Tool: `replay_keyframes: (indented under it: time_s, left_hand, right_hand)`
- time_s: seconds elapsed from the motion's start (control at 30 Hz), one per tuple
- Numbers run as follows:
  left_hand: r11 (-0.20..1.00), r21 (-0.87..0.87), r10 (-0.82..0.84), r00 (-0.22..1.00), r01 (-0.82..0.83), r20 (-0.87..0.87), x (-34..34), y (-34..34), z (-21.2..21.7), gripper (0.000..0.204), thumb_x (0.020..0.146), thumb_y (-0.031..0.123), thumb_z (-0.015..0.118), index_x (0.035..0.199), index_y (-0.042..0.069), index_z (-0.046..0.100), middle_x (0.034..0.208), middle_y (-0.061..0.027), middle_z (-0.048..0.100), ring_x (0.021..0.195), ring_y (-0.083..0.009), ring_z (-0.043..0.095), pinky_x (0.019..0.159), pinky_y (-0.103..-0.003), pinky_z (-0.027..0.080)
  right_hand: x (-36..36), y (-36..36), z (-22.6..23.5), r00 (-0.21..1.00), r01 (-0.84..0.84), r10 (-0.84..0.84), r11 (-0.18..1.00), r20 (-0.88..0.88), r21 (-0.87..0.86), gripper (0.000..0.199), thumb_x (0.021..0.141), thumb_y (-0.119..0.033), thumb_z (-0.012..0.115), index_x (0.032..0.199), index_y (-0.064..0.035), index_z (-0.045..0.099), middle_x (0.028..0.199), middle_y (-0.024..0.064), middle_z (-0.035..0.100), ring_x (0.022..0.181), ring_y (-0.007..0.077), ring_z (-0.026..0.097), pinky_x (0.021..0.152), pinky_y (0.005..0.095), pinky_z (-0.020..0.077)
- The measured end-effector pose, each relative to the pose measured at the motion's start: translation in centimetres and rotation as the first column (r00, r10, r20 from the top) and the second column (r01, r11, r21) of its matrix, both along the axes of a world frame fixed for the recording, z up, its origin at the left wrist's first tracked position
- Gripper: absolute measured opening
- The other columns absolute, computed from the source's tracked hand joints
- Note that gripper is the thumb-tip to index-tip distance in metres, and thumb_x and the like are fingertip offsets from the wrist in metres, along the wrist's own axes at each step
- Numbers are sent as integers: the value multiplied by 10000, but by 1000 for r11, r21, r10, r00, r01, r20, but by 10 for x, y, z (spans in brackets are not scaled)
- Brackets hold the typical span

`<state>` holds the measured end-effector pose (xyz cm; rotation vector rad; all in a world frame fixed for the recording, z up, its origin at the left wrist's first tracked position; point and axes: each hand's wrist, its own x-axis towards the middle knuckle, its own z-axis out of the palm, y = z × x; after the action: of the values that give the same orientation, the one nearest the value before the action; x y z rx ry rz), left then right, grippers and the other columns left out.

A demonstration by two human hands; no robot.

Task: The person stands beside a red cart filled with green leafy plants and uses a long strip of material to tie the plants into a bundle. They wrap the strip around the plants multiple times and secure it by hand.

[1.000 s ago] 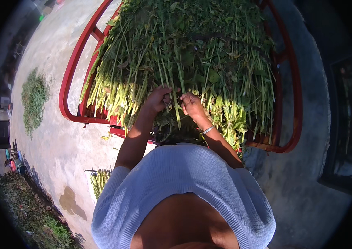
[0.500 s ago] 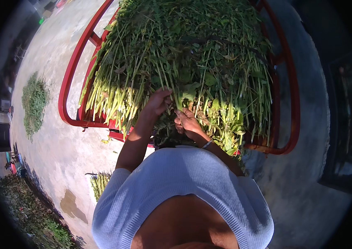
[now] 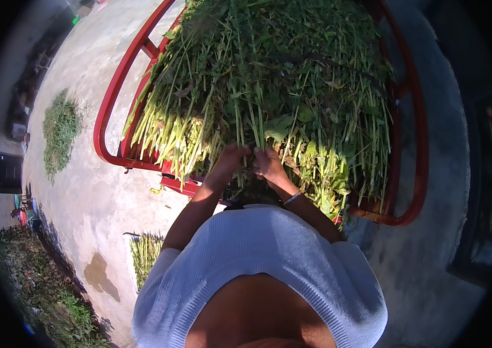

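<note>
A thick heap of cut green plants (image 3: 292, 75) lies in front of me, its pale stem ends pointing toward me. Both my hands are at the near edge of the heap, close together in shade. My left hand (image 3: 230, 162) is closed around the lower ends of a few green stems (image 3: 240, 124). Just to its right, my right hand (image 3: 269, 165), with a light band at the wrist, closes on neighbouring stems (image 3: 257, 124). The fingertips are partly hidden among stalks and shadow. Sunlit stems and yellowish leaves (image 3: 330, 177) lie right of my hands.
A red metal frame (image 3: 102, 124) curves round both sides of the heap. On the concrete floor (image 3: 72, 220) are a small pile of greens (image 3: 60, 136) and, by my left elbow, a bundle of cut stems (image 3: 146, 255). A planted strip (image 3: 43, 284) runs at lower left.
My left hand has come down toward me, level with my right hand, which has shifted slightly right. The whole view has slid a little, putting the cart and heap further right.
</note>
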<state>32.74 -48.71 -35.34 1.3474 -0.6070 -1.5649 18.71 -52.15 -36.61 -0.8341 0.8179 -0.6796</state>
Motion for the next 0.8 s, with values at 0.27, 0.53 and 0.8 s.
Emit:
replay_keyframes:
  time_s: [0.27,0.53,0.8]
  left_hand:
    - [995,-94,-3,990,16,141,-27,-6,-1,297,946,316,411,903,56,546,705,-41,560,579,-108,516,512,-264,426]
    - [879,-390,-75,888,274,454,-23,-21,13,414,951,364,383,923,-1,578,726,-103,597,653,-174,584,609,-306,460]
    - [671,-731,742,-124,127,659,51,-87,41,418,866,333,587,1090,-14,529,936,-166,612,778,-290,612,645,-416,476]
  right_hand:
    - [0,6,-6,995,68,-67,997,72,-21,174,943,-183,441,997,-40,523,719,75,572,474,141,514,398,267,441]
    - [-31,-32,46,984,-121,67,929,163,350,136,915,-212,521,905,-78,506,649,18,480,435,67,390,350,183,296]
    - [-53,-24,70,996,-30,-7,919,92,392,121,919,-170,506,886,-76,438,663,23,435,437,41,319,345,174,235]
